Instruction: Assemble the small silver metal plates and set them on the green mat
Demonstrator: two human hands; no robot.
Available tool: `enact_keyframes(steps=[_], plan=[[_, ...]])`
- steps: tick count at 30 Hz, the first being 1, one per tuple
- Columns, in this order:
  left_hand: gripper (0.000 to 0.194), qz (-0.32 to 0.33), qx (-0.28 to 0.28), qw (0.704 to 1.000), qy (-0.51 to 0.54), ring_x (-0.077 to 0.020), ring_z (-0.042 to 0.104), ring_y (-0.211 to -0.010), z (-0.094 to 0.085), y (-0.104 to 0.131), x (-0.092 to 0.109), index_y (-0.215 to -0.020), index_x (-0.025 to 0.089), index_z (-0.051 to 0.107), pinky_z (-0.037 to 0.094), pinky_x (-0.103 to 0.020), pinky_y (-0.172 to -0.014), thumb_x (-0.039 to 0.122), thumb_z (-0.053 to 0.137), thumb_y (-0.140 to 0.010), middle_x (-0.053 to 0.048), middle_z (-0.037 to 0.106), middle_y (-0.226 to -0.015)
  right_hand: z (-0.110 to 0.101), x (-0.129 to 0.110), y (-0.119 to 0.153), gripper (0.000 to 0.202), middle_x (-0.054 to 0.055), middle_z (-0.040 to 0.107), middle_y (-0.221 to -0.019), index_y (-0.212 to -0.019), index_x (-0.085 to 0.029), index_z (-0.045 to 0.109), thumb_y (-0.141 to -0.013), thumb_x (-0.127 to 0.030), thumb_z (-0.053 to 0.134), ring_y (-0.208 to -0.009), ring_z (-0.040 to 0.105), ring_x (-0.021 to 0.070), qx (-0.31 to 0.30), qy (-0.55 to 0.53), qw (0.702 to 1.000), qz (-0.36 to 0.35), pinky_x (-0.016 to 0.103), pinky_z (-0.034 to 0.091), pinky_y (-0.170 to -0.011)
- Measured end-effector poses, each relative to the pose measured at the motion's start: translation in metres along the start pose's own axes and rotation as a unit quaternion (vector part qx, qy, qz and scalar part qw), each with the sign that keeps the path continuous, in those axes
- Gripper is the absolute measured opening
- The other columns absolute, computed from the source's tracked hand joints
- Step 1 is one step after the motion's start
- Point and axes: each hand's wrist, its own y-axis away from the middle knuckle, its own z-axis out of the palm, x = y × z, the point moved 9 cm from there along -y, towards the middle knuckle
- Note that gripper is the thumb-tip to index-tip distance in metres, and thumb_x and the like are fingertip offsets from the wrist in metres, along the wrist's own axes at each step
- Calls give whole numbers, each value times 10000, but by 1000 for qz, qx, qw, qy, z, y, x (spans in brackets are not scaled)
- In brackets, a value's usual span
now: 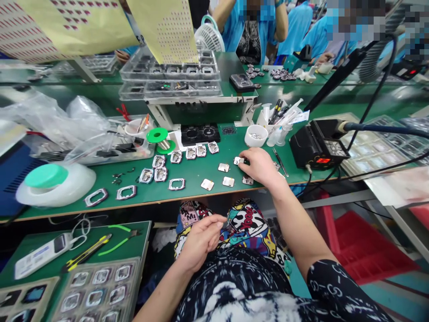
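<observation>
At lower centre, the left hand hangs over the lap, fingers loosely curled, holding nothing visible. Right of centre, the right hand pinches a small metal plate on the green bench, beside the white cup.

The right arm runs bare from the sleeve at 5 o'clock up toward 12, nearly straight, wrist level, ending in the right hand held palm down with knuckles up and fingers curled into a pinching grip at its 9 o'clock tip. The left hand sits low at 6 o'clock over the lap, forearm coming in from 7 o'clock, fingers loosely curled toward 3 o'clock, thumb against forefinger.
</observation>
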Motion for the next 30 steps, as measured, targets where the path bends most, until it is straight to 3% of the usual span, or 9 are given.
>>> enact_keyframes(steps=[4, 8, 13, 16, 20, 24, 27, 30], plan=[[272, 17, 5, 1000, -17, -60, 303, -403, 1, 0, 9, -1135, 159, 735, 226, -219, -439, 380, 752, -979, 92, 414, -455, -2, -5, 0, 224, 94, 759, -964, -1122, -173, 751, -959, -317, 700, -924, 663, 283, 6, 10, 1000, -22, 374, 432, -801], [270, 29, 17, 999, -14, -87, 551, -556, 2, 1, 20, -1157, 182, 723, 419, -214, -527, 350, 786, -955, 11, 659, -697, -3, -3, 3, 349, 93, 772, -977, -1274, -174, 704, -956, -318, 712, -930, 678, 288, 25, -6, 999, -23, 375, 455, -795], [276, 26, 22, 999, 2, -136, 647, -676, 5, 5, 33, -1110, 148, 747, 533, -270, -614, 321, 824, -908, -90, 762, -929, -23, -7, 22, 382, 79, 774, -985, -1290, -161, 699, -928, -272, 740, -914, 684, 274, 98, -66, 993, -30, 402, 513, -845], [252, 27, 29, 999, 8, -159, 677, -752, 4, 5, 45, -1090, 132, 770, 568, -299, -701, 263, 819, -881, -137, 775, -1035, -43, -23, 44, 350, 66, 772, -997, -1275, -178, 697, -940, -268, 739, -913, 680, 258, 144, -114, 982, -47, 409, 530, -847], [204, 46, 58, 997, 37, -151, 646, -775, -1, 3, 62, -1008, 128, 795, 528, -266, -731, 154, 744, -813, -81, 727, -896, -56, -61, 75, 319, 69, 766, -1000, -1274, -187, 677, -971, -278, 724, -906, 683, 246, 159, -170, 968, -97, 419, 539, -834], [189, 108, 90, 989, -46, -130, 573, -730, -3, 6, 79, -1028, 146, 791, 462, -250, -672, 272, 715, -909, -48, 669, -845, -49, -97, 94, 339, 89, 771, -1042, -1291, -173, 650, -979, -276, 733, -920, 689, 251, 133, -208, 958, -145, 439, 544, -847], [228, 188, 154, 957, -157, -127, 560, -769, -8, 15, 93, -1020, 178, 758, 450, -245, -701, 353, 824, -890, -30, 679, -893, -40, -115, 103, 378, 97, 780, -1127, -1321, -169, 627, -974, -257, 749, -972, 694, 252, 126, -227, 949, -181, 441, 549, -880], [244, 178, 132, 959, -177, -120, 532, -740, -7, 15, 85, -975, 177, 749, 429, -244, -678, 399, 821, -905, -12, 655, -837, -32, -123, 107, 382, 97, 782, -1138, -1313, -169, 629, -965, -253, 764, -990, 697, 253, 132, -234, 945, -186, 439, 554, -876]])
